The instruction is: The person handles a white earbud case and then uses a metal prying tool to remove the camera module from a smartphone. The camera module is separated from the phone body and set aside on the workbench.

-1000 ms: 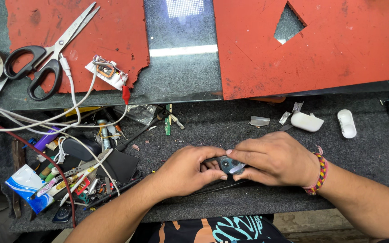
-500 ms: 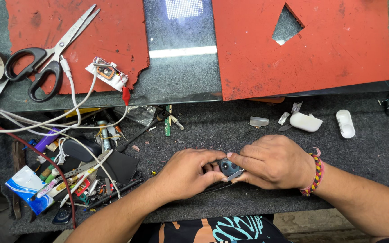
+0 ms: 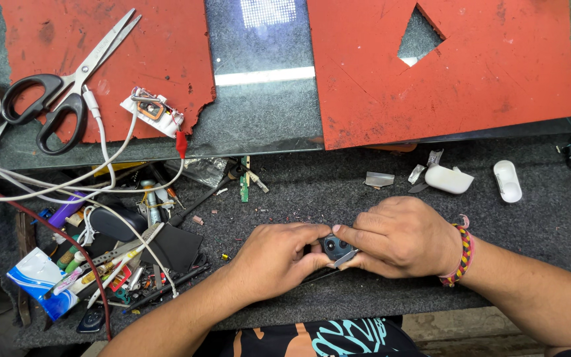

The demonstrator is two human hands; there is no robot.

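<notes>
Both my hands meet on a small dark part (image 3: 336,247), pinched between them low over the grey mat (image 3: 312,192). My left hand (image 3: 277,259) closes on it from one side, thumb and fingertips pressed to its edge. My right hand (image 3: 401,237) grips the other side, and under its fingers a thin metal blade (image 3: 342,260) lies slanted against the part; how firmly that blade is held I cannot tell. A braided wristband (image 3: 460,254) sits on my right wrist.

Just beyond my right knuckles lie a white plastic shell (image 3: 449,179) and, a little further out, a white oval cap (image 3: 507,180). Beyond my left fingers a small green circuit strip (image 3: 244,188) lies on the mat. Out past my left forearm sits a heap of pens, small tools and white wires (image 3: 110,251). Farthest ahead, two red sheets (image 3: 444,73) rest on the dark glass top, with black-handled scissors (image 3: 61,82) on the left one.
</notes>
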